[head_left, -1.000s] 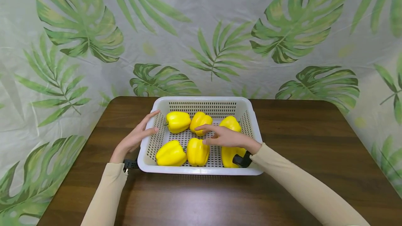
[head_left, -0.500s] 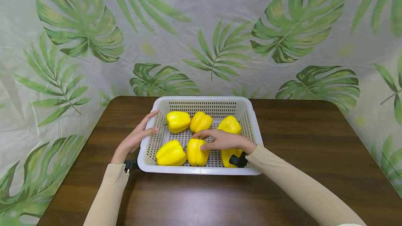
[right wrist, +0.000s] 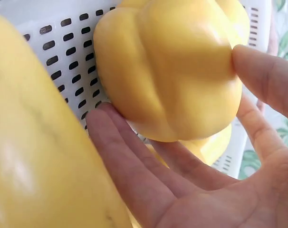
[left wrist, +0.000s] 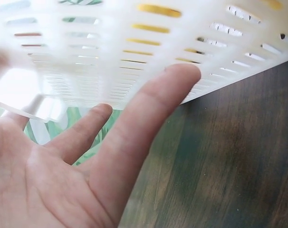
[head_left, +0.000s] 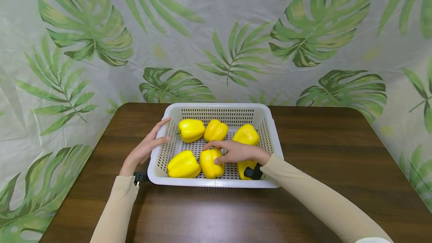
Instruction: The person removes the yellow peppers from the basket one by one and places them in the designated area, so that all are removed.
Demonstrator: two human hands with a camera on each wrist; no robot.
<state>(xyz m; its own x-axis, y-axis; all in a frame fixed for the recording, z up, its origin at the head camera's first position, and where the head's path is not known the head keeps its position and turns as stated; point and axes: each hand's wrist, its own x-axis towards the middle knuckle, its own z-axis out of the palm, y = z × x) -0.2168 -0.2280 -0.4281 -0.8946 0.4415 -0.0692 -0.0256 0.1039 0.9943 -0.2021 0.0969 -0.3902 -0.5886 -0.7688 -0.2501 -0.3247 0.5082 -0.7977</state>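
Note:
A white perforated plastic basket (head_left: 216, 183) stands on the dark wooden table, with several yellow bell peppers lying apart inside it. My left hand (head_left: 145, 148) rests against the basket's left side, fingers nearly straight; the left wrist view has its fingers (left wrist: 144, 128) along the outside of the slotted wall. Reaching in from the right, my right hand (head_left: 236, 151) holds the front middle bell pepper (head_left: 211, 163) between thumb and fingers. In the right wrist view this pepper (right wrist: 172, 71) sits between the fingertips. My right wrist partly covers the front right pepper (head_left: 243, 168).
Behind the held pepper lie two more yellow peppers, one at the back left (head_left: 191, 130) and one at the back middle (head_left: 216, 130). Another pepper (head_left: 246, 135) is at the back right, another (head_left: 183, 164) at the front left. A leaf-patterned cloth (head_left: 233, 55) hangs behind the table (head_left: 330, 141).
My right hand has moved left and slightly down onto the front middle pepper and now holds it; that pepper has tipped slightly left. My left hand stays at the basket's side.

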